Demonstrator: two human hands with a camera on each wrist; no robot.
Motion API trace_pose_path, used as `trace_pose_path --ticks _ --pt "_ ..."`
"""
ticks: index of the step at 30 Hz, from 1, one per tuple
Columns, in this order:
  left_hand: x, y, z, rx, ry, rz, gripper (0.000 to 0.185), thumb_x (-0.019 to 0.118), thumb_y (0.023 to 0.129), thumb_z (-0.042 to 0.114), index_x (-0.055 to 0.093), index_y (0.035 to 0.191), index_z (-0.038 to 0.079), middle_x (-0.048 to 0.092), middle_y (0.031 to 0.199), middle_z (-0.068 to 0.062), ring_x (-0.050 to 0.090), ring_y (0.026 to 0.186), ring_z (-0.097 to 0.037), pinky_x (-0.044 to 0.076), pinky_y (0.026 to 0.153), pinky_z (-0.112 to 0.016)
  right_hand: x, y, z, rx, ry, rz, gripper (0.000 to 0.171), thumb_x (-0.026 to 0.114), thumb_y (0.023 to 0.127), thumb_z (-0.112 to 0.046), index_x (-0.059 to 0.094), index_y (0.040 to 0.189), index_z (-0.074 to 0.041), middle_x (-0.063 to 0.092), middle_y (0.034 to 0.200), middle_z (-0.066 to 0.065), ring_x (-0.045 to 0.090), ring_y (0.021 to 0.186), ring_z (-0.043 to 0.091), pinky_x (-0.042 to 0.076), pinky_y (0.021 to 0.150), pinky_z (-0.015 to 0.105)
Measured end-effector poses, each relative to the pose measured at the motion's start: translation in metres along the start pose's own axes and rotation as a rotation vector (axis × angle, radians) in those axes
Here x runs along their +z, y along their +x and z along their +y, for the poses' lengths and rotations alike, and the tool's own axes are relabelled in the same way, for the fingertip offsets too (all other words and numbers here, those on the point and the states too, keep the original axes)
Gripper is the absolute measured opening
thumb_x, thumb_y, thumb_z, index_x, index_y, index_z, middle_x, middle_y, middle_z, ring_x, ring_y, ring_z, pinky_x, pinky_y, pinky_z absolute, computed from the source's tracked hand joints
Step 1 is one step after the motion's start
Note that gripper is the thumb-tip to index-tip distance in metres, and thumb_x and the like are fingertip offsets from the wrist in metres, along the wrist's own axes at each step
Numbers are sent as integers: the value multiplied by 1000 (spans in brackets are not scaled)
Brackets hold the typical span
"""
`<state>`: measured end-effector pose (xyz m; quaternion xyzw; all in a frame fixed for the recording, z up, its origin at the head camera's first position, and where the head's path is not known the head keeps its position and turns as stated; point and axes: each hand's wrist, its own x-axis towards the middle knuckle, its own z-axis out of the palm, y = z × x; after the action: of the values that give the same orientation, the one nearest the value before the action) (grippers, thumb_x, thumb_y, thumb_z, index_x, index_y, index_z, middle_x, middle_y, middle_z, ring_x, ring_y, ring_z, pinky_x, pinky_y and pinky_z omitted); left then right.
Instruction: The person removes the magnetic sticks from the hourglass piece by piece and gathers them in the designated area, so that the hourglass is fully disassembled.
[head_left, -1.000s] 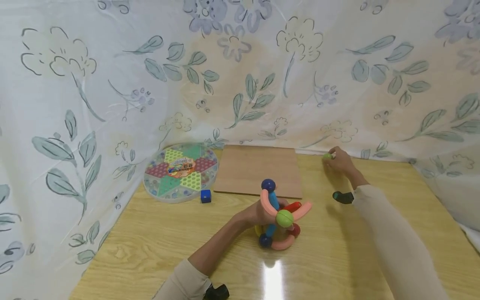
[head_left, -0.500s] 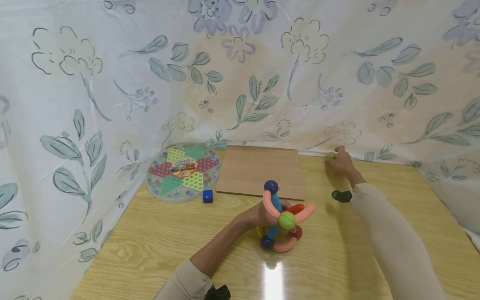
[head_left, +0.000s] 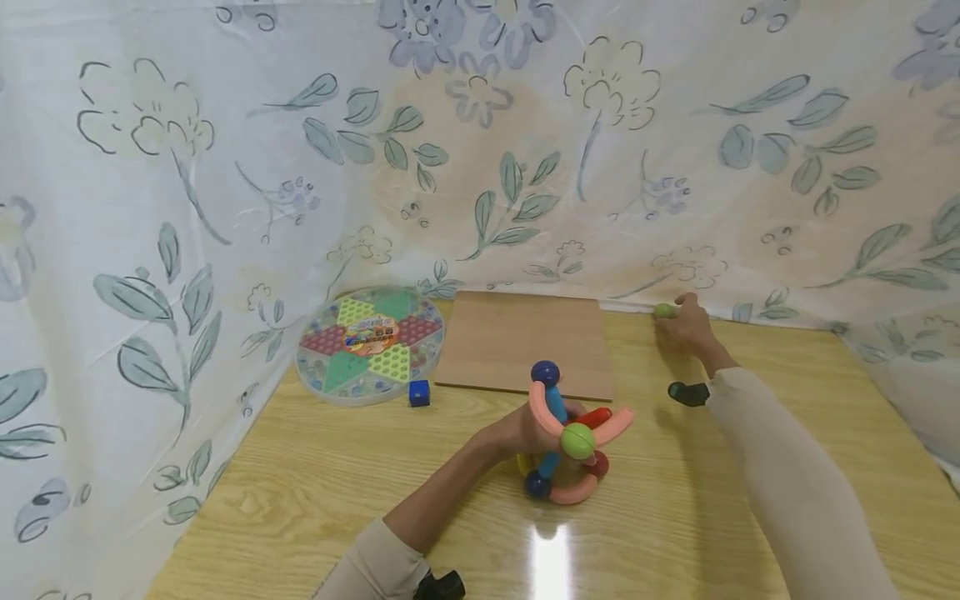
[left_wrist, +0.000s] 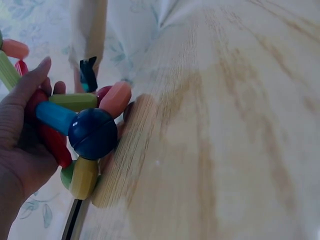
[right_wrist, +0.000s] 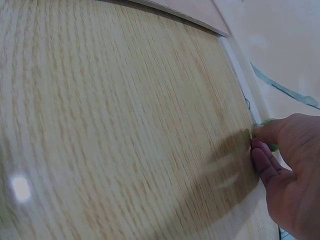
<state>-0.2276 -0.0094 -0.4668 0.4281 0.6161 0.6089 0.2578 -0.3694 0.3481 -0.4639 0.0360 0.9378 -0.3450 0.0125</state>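
My left hand (head_left: 517,432) grips a magnetic building-toy structure of coloured rods and balls, held above the front middle of the table. Pink curved rods branch from a green ball (head_left: 577,441) on it. In the left wrist view, a dark blue ball (left_wrist: 92,132) joins blue, yellow and pink rods, and the fingers wrap around a red rod (left_wrist: 52,145). Over at the back right, my right hand (head_left: 688,327) pinches a second green ball (head_left: 663,311) close to the curtain's foot. The right wrist view shows that ball (right_wrist: 272,146) mostly hidden behind the fingers.
A round Chinese checkers board (head_left: 371,346) lies at the back left, with a small blue cube (head_left: 419,393) before it. Beside it is a flat brown wooden board (head_left: 525,342). A floral curtain (head_left: 480,167) borders the wooden table (head_left: 337,500) behind and at the sides.
The head view has shifted slightly, so everything sits a little farther right in it. Both hands keep their places and their holds.
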Motion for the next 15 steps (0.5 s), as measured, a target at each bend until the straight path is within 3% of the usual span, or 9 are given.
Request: trace_pose_path --ticks 2,10,15 --pt "0 0 1 -6 18 -4 50 80 90 32 70 117 -9 69 106 -34 60 82 -1 46 76 -17 -1 -1 -1 9 9 -2 75 61 101 -17 17 148 20 35 141 56 41 131 65 37 113 69" --pt "0 -1 2 2 26 -12 60 80 89 43 69 117 -9 69 106 -35 59 82 -1 46 76 -17 -4 -6 -6 29 35 -19 78 63 99 -16 16 149 20 34 143 54 40 132 64 38 115 67" --pt "0 -2 0 7 6 -25 69 81 86 51 68 116 -10 68 105 -35 60 82 -2 46 75 -17 -5 -10 -7 38 38 -33 79 63 100 -16 14 149 20 35 142 54 43 127 60 43 108 63"
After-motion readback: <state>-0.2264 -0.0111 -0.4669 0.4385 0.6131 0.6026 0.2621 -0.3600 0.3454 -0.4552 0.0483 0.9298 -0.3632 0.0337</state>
